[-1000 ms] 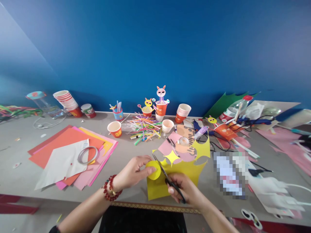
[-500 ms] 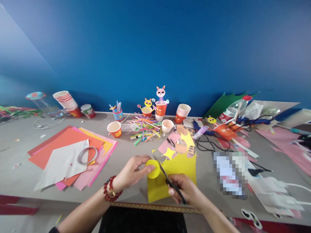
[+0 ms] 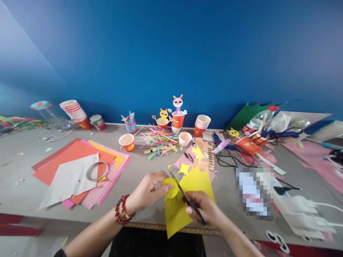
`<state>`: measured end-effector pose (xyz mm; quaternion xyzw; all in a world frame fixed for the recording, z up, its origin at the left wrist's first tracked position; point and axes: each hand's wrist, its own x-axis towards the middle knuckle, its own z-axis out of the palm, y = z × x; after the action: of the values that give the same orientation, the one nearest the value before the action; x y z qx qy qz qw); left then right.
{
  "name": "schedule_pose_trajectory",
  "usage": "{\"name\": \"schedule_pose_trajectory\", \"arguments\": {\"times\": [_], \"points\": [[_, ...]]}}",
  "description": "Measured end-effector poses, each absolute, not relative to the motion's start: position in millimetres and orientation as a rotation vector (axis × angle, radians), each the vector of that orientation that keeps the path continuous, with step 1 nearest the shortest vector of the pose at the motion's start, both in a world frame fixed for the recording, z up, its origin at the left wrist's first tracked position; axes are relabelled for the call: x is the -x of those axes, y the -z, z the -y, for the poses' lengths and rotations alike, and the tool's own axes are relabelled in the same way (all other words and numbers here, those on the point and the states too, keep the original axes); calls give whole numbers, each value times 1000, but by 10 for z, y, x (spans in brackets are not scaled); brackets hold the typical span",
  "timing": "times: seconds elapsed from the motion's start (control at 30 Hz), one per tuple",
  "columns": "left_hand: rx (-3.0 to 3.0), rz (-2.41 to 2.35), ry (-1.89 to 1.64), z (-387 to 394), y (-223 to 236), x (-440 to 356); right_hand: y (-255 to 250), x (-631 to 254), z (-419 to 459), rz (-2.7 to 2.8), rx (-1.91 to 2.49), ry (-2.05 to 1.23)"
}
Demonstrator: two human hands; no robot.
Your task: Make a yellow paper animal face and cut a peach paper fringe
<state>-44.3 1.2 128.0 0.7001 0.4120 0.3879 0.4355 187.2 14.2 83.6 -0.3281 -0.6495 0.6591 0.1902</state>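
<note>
My left hand (image 3: 148, 189), with a red bead bracelet (image 3: 124, 210) at its wrist, pinches a yellow paper circle (image 3: 171, 189) between thumb and fingers. My right hand (image 3: 203, 205) is closed around the black handles of a pair of scissors (image 3: 183, 193). Their blades lie along the circle's right edge. A larger yellow paper sheet (image 3: 178, 219) spreads under the circle and scissors, its far edge cut into curves and points, its near corner past the table edge. Whether the circle is still joined to the sheet, I cannot tell.
Coloured paper (image 3: 77, 150) with a tape roll (image 3: 97, 171) lies left. Beyond my hands are a straw pile (image 3: 159, 141), paper cups (image 3: 127, 142) and cup figures (image 3: 177, 117). To the right are a glue gun (image 3: 284, 134), a bottle (image 3: 257, 119) and white plugs (image 3: 300, 214).
The yellow sheet has turned, its scalloped far end swinging leftward and its near corner coming out over the table edge. My hands and the scissors stay almost in place.
</note>
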Motion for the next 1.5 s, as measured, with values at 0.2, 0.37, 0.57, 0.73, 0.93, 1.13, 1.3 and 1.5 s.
{"name": "schedule_pose_trajectory", "arguments": {"times": [0.2,0.37,0.57,0.73,0.93,1.13,1.3,1.5], "points": [[-1737,-1032,-932,-28,-1316,468,-869,-1876,-161,1893,943,-1750],[-1721,-1036,-925,-48,-1321,473,-879,-1873,-174,1893,940,-1732],[-1725,-1045,-922,-44,-1327,476,-841,-1884,-162,1846,948,-1800],[-1796,-1031,-846,-50,-1345,512,-826,-1895,-168,1840,976,-1835],[-1832,-1014,-817,-67,-1390,538,-860,-1904,-196,1896,977,-1782],[-1822,-996,-794,-95,-1382,557,-857,-1883,-211,1935,977,-1711],[-1823,-1021,-763,-109,-1359,580,-875,-1860,-235,1962,956,-1715],[-1799,-1019,-770,-120,-1333,595,-793,-1865,-283,2007,1010,-1649]]}}
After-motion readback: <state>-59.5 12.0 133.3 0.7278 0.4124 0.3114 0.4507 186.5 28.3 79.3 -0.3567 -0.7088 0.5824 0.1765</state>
